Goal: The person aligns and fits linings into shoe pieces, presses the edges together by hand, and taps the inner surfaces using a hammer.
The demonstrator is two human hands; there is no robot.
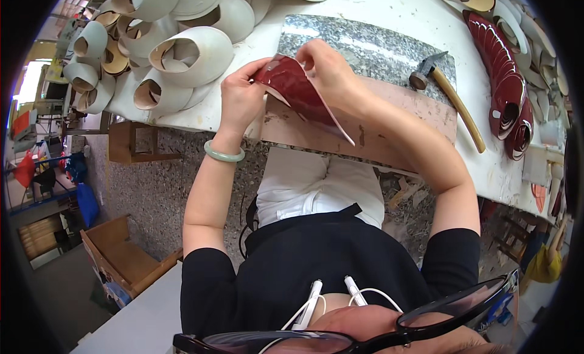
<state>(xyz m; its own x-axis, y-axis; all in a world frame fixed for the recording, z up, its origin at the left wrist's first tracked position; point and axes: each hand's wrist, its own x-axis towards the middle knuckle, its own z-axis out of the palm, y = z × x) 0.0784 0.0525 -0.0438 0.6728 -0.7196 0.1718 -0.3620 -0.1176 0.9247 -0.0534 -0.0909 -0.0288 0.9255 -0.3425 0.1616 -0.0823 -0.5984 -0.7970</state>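
A glossy dark red shoe upper (298, 89) is held up over the near part of the worktable, its long edge slanting down toward me. My left hand (243, 92) pinches one end of it between thumb and fingers. At the upper edge, my right hand (328, 71) is closed with its fingers curled onto the piece; the fingertips are partly hidden. Under both hands lie a brownish board (389, 126) and, beyond it, a speckled grey stone slab (365, 43). To the right, a hammer (456, 98) with a wooden handle rests across the slab's edge.
Pale nested uppers (194, 56) are piled on the left of the white table (255, 52). A row of nested dark red uppers (502, 86) runs along the right, beside more pale ones. A wooden stool (137, 141) and a wooden chair (125, 250) stand at left. Another person (544, 259) is at far right.
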